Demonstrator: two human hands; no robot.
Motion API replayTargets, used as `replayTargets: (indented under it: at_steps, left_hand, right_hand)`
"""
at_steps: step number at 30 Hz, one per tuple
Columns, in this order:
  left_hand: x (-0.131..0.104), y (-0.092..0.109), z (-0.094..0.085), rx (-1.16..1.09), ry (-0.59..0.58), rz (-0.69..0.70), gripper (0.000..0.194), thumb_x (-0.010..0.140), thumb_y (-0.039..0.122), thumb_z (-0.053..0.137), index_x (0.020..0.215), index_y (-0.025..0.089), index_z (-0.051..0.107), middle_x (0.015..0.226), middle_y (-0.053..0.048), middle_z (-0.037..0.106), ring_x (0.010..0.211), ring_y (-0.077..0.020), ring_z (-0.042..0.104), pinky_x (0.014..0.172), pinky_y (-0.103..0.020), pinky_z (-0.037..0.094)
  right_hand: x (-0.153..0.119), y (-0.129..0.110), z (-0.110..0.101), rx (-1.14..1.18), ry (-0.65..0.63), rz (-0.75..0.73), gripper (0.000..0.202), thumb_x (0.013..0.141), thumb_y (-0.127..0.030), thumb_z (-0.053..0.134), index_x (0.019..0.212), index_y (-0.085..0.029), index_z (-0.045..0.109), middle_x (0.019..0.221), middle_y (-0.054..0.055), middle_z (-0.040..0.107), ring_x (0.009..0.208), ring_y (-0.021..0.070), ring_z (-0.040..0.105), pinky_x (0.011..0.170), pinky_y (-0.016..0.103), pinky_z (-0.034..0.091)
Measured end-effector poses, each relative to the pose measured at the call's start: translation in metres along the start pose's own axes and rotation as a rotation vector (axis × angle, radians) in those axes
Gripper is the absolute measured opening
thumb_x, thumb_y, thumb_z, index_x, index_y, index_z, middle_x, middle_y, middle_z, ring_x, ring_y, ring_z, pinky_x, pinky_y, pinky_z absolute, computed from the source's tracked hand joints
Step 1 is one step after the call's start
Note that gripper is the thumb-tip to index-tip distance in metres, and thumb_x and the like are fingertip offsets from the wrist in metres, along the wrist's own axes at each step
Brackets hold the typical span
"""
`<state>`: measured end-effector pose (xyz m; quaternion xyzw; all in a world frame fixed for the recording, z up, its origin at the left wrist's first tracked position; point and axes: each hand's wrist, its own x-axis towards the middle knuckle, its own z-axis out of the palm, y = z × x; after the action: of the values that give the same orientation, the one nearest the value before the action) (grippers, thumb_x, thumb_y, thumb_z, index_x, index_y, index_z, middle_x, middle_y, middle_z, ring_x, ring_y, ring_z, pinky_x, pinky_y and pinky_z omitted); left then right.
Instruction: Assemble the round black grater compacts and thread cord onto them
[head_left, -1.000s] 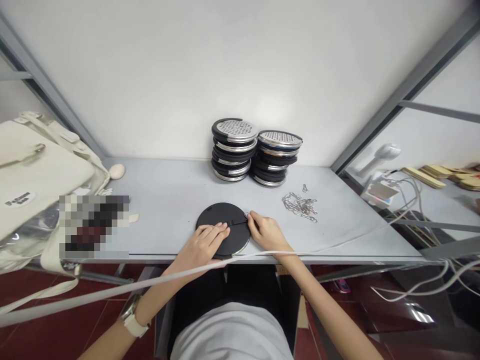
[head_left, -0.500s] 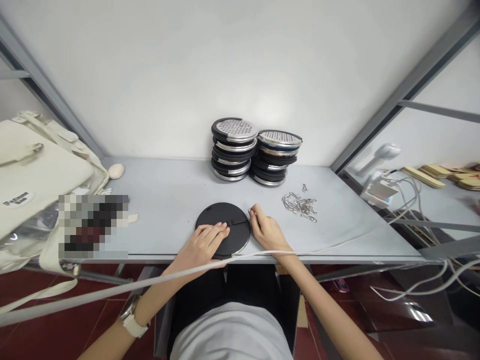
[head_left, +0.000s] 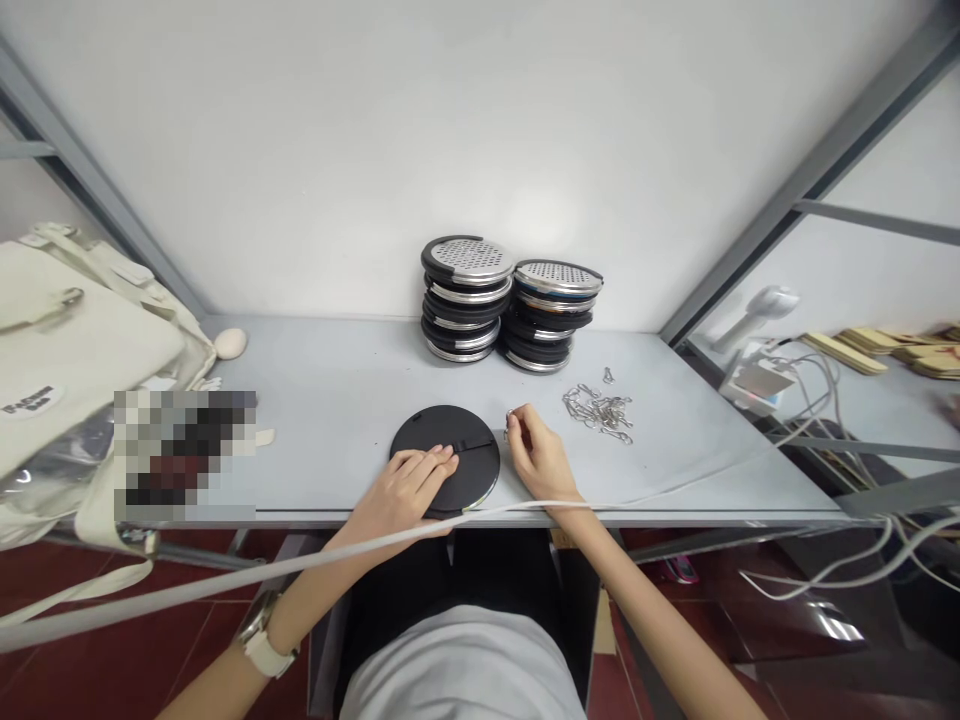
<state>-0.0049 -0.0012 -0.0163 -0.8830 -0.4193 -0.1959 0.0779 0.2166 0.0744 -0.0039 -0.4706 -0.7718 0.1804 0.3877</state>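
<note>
A black round disc (head_left: 465,480) with a strap (head_left: 472,443) across its upper right lies flat near the table's front edge. My left hand (head_left: 412,485) rests on the disc's left part, its fingers pressed together on the surface by the strap's end. Just right of the disc, my right hand (head_left: 536,452) is curled, pinching a small metal clip (head_left: 509,420) between thumb and forefinger; most of the clip is hidden. Farther right lies a loose pile of similar metal clips (head_left: 600,408), with a single one behind it.
Two stacks of round graters (head_left: 469,258) (head_left: 559,275) stand against the wall. A white cable (head_left: 337,553) crosses in front of my wrists. At the left are a cream bag (head_left: 90,350) and an egg-shaped object (head_left: 231,343); metal shelf posts (head_left: 750,230) flank the table.
My right hand has drawn slightly right, away from the disc's edge, and its fingers have turned a little. My left hand stays on the disc.
</note>
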Motion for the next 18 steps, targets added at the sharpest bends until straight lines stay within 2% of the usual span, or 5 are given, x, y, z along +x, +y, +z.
replayTargets:
  at_steps: [6,10,15,18]
  left_hand:
    - [0.0001,0.0002,-0.0013,-0.014,-0.008,-0.001,0.058,0.085,0.038,0.061,0.133,0.01,0.043,0.133,-0.016,0.052,0.127,-0.0284,0.044,0.097,-0.041,0.039]
    - [0.0002,0.0,-0.0006,-0.012,-0.009,-0.001,0.06,0.085,0.038,0.061,0.134,0.011,0.041,0.133,-0.016,0.052,0.126,-0.0283,0.045,0.097,-0.041,0.039]
    - [0.0004,-0.0002,-0.0007,-0.012,-0.011,0.0,0.061,0.084,0.037,0.062,0.135,0.011,0.041,0.133,-0.016,0.052,0.126,-0.0286,0.046,0.096,-0.041,0.04]
    - [0.0005,0.0003,-0.0009,-0.011,-0.014,-0.002,0.061,0.084,0.037,0.063,0.135,0.011,0.041,0.133,-0.016,0.052,0.126,-0.0282,0.045,0.097,-0.041,0.04]
  right_hand:
    - [0.0039,0.0014,0.0007,0.035,0.078,-0.09,0.013,0.094,-0.023,0.038,0.084,-0.021,0.045,0.082,0.003,0.05,0.075,0.0153,0.051,0.074,0.027,0.041]
    - [0.0036,0.0032,0.001,0.081,0.048,-0.1,0.01,0.093,-0.024,0.04,0.087,-0.021,0.047,0.082,0.003,0.054,0.078,0.0161,0.055,0.075,0.027,0.043]
    - [0.0018,0.003,0.001,0.113,-0.045,-0.016,0.009,0.093,-0.027,0.04,0.09,-0.021,0.045,0.081,0.003,0.059,0.074,0.0152,0.059,0.074,0.026,0.044]
    - [0.0018,0.0027,0.0011,0.083,-0.037,-0.015,0.009,0.093,-0.028,0.04,0.088,-0.021,0.044,0.081,0.003,0.058,0.075,0.0158,0.057,0.074,0.027,0.044]
